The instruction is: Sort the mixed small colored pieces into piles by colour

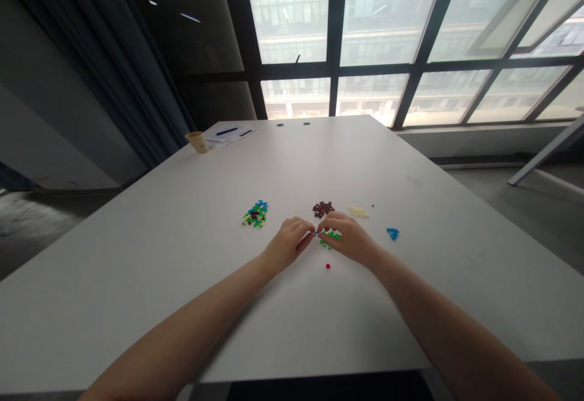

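Over the middle of the white table (255, 322), my left hand (289, 241) and my right hand (349, 238) meet at the fingertips. Both pinch one tiny blue piece (316, 232), mostly covered by the fingers. Its exact kind is too small to make out. Beneath my right hand lies a pile of small green pieces (325, 244), partly hidden by the fingers. Just beyond the hands sits a heap of dark brown pieces (323, 209). A single red piece (328, 266) rests on the table nearer to me.
A mixed pile of green, blue and dark pieces (255, 214) lies to the left. Pale yellow pieces (358, 212) and a small blue cluster (393, 233) are on the right. At the far left edge stand a tan cup (198, 143) and papers (230, 137) with a blue pen (227, 131).
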Available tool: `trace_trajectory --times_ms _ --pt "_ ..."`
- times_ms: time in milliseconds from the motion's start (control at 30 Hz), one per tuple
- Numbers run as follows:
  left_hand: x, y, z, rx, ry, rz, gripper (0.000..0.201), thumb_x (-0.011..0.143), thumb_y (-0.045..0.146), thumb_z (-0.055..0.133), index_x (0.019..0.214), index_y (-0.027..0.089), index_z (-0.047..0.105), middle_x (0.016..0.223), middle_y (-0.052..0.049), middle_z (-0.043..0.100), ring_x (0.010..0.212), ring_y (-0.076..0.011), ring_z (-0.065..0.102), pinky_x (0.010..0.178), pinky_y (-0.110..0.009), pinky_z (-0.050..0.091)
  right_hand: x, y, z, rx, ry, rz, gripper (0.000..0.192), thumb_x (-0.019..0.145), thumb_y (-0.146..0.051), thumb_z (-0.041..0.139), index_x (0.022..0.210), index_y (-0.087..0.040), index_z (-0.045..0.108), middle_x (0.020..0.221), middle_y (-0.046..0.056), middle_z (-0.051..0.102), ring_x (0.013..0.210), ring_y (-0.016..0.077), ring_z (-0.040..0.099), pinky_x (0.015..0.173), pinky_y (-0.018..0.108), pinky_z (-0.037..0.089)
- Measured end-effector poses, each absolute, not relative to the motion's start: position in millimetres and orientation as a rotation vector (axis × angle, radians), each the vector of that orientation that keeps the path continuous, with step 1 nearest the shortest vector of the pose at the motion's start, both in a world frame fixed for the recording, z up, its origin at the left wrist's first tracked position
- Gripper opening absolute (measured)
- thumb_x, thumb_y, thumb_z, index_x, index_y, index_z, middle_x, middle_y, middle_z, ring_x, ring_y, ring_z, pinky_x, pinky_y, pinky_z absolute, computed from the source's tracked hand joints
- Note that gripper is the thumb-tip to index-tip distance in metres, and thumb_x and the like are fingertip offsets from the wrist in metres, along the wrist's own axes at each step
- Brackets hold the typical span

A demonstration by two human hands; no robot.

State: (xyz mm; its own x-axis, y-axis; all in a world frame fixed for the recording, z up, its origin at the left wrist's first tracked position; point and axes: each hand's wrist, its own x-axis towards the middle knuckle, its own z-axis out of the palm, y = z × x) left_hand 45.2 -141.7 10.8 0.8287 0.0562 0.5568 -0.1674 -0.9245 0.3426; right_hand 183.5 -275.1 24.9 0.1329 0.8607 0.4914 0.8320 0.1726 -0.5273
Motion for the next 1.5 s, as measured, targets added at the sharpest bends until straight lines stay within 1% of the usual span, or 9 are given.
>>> trace_trajectory --times_ms 533,733,900,1067,1167,1233,1300,1400,1500 --pt "45.7 -143.2 12.5 2.510 -0.075 0.916 0.010 0.082 0.021 0.052 0.091 0.021 0.056 0.086 -0.004 0.064 0.084 -0.0159 0.057 0.080 -0.032 0.045 180.9 -275.5 29.6 -1.644 -1.650 -0.034 0.006 0.078 -0.018 0.054 0.077 -0.020 0.059 0.072 0.002 0.056 0.072 0.0139 0.052 0.068 0.026 0.041" --pt "46.2 -142.5 10.9 2.518 -0.051 0.906 0.009 0.083 0.022 0.050 0.091 0.021 0.056 0.086 -0.004 0.064 0.085 -0.0158 0.058 0.080 -0.032 0.045 180.9 -277.3 30.8 -1.654 -1.693 -0.078 0.008 0.078 -0.020 0.055 0.084 -0.021 0.060 0.076 0.003 0.059 0.075 0.0151 0.053 0.071 0.028 0.041" --pt "46.6 -142.5 9.7 2.543 -0.033 0.861 0.010 0.083 0.023 0.050 0.091 0.021 0.055 0.087 -0.004 0.064 0.085 -0.0159 0.058 0.080 -0.032 0.044 178.1 -276.9 33.1 -1.692 -1.752 -0.131 0.008 0.080 -0.020 0.053 0.079 -0.020 0.061 0.076 0.004 0.060 0.075 0.0154 0.054 0.071 0.028 0.041" --pt "45.1 -136.0 8.0 2.628 0.078 0.771 0.016 0.084 0.025 0.048 0.097 0.020 0.053 0.091 -0.005 0.062 0.090 -0.0174 0.056 0.082 -0.034 0.042 217.6 -291.7 45.6 -1.915 -1.558 -0.268 0.010 0.078 -0.020 0.053 0.078 -0.019 0.063 0.074 0.003 0.061 0.072 0.0148 0.054 0.070 0.027 0.041" --pt "43.8 -130.0 6.7 2.660 0.113 0.734 0.015 0.085 0.023 0.044 0.097 0.020 0.053 0.093 -0.005 0.062 0.092 -0.0175 0.056 0.083 -0.035 0.041 263.6 -316.5 48.0 -2.341 -1.215 -0.335 0.011 0.074 -0.024 0.054 0.073 -0.020 0.064 0.073 0.003 0.061 0.067 0.0148 0.054 0.064 0.026 0.039" --pt "43.3 -127.0 5.6 2.673 0.124 0.720 0.015 0.085 0.022 0.043 0.096 0.020 0.053 0.093 -0.005 0.062 0.093 -0.0175 0.056 0.082 -0.034 0.040 290.3 -334.3 44.2 -2.631 -1.000 -0.183 0.011 0.071 -0.026 0.056 0.068 -0.020 0.065 0.073 0.004 0.063 0.064 0.0149 0.054 0.059 0.026 0.038" --pt "43.4 -125.2 4.3 2.688 0.126 0.703 0.015 0.085 0.021 0.042 0.095 0.020 0.053 0.093 -0.005 0.063 0.092 -0.0176 0.056 0.081 -0.034 0.040 307.9 -348.0 38.2 -2.787 -0.900 0.164 0.007 0.066 -0.024 0.060 0.065 -0.019 0.065 0.069 0.004 0.064 0.063 0.0150 0.056 0.057 0.025 0.038" --pt "43.6 -123.8 3.0 2.706 0.117 0.680 0.015 0.084 0.020 0.042 0.094 0.020 0.053 0.093 -0.005 0.063 0.091 -0.0176 0.056 0.080 -0.034 0.040 317.7 -357.1 31.0 -2.876 -0.778 0.513 0.004 0.063 -0.020 0.062 0.062 -0.019 0.066 0.070 0.005 0.066 0.067 0.0168 0.059 0.058 0.025 0.040" --pt "43.7 -122.2 3.5 2.720 0.113 0.656 0.015 0.084 0.020 0.042 0.094 0.020 0.054 0.094 -0.005 0.063 0.092 -0.0177 0.056 0.080 -0.034 0.040 318.8 -357.2 28.8 -2.891 -0.749 0.675 0.003 0.060 -0.020 0.065 0.062 -0.019 0.067 0.070 0.006 0.066 0.069 0.0184 0.060 0.058 0.026 0.040"
